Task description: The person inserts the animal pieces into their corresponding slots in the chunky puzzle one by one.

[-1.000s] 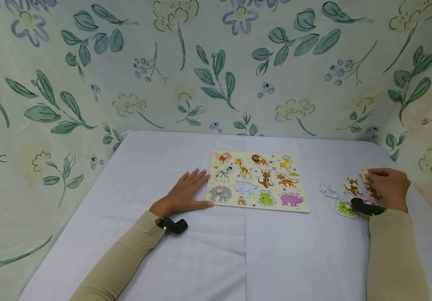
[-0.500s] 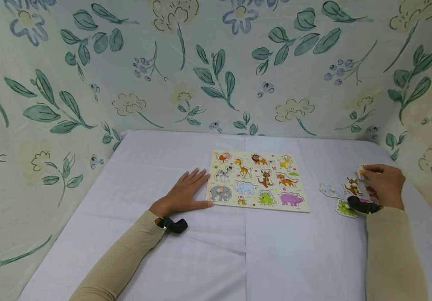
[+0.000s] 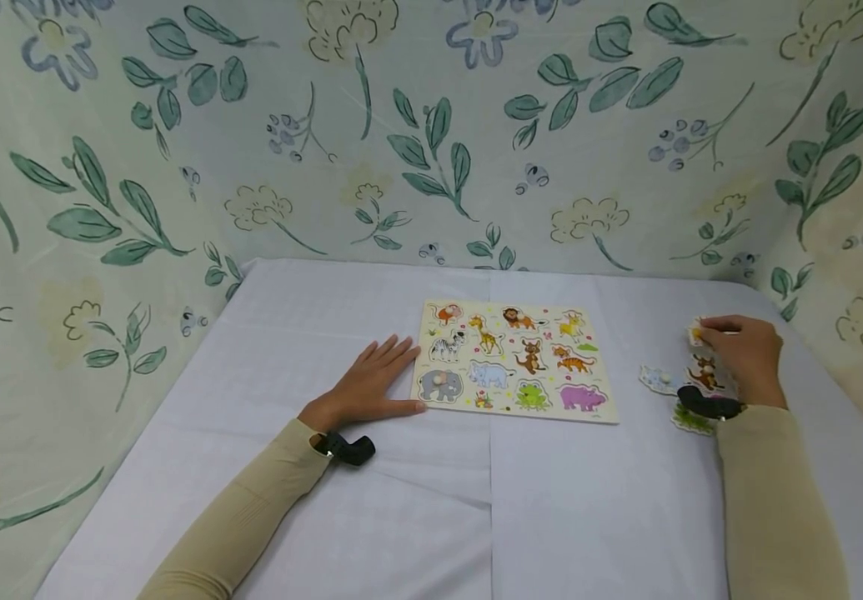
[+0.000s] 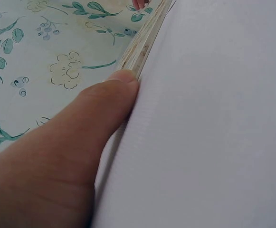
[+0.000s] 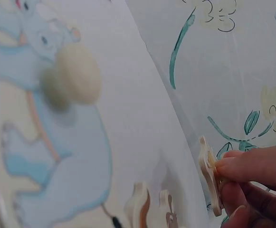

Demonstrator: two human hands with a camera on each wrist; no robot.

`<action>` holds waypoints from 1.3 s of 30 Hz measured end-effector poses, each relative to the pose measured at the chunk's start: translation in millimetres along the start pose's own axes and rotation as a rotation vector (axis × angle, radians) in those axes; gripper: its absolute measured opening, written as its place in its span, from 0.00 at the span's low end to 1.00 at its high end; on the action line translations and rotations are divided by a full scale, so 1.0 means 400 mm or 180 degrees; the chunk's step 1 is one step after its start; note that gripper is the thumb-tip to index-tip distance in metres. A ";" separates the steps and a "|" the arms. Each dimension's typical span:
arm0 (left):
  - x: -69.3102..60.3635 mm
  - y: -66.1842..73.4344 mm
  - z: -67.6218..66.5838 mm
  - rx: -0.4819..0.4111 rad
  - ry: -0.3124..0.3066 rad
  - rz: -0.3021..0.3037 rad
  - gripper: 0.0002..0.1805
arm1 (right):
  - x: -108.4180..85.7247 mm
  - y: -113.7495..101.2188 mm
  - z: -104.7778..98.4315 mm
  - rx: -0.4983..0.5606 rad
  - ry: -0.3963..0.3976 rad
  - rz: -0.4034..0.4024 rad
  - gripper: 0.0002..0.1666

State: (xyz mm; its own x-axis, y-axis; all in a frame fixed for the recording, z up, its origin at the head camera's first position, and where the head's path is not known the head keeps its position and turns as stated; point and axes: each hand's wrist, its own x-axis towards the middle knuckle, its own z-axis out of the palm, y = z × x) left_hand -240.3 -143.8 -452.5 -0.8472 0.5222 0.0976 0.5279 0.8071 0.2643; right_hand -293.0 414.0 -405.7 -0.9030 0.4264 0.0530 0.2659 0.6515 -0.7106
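A wooden animal puzzle board [image 3: 517, 410] lies mid-table. My left hand [image 3: 363, 387] rests spread at its left side, and in the left wrist view the thumb [image 4: 104, 99] touches the board's edge. My right hand [image 3: 746, 354] pinches a small puzzle piece [image 3: 696, 332] with yellow-orange on it; which animal it is I cannot tell. The right wrist view shows that piece [image 5: 209, 175] edge-on, tilted upright between thumb and fingers. Below it lie a kangaroo piece [image 3: 704, 372], a light-blue animal piece [image 3: 656, 380] with a round knob and a green frog piece [image 3: 692, 421], partly hidden.
A white cloth [image 3: 574, 517] covers the table, with a seam down the middle. Floral fabric [image 3: 431, 167] hangs behind and at both sides. Black wrist-worn devices sit on the left wrist [image 3: 352, 450] and the right wrist [image 3: 709, 404].
My right hand has moved left and slightly away from me with the pinched puzzle piece, passing over the loose pieces. The left hand and the board have stayed put.
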 end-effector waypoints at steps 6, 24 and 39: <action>0.001 0.000 -0.002 0.0012 0.0001 -0.0003 0.55 | 0.006 -0.015 0.017 -0.0027 -0.0065 -0.0047 0.28; 0.000 0.000 -0.004 -0.0008 -0.0020 0.0004 0.55 | -0.005 -0.059 0.045 -0.0055 -0.0194 -0.0255 0.26; -0.003 0.002 -0.005 -0.0052 0.0001 0.0028 0.55 | -0.010 -0.099 0.093 -0.0176 -0.0208 -0.0292 0.21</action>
State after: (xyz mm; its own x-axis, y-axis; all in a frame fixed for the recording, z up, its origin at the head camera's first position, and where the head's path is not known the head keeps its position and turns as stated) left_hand -239.0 -144.3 -450.5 -0.8426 0.5291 0.1004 0.5343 0.7979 0.2791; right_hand -312.5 363.1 -404.0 -0.9439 0.3229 0.0690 0.1978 0.7203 -0.6648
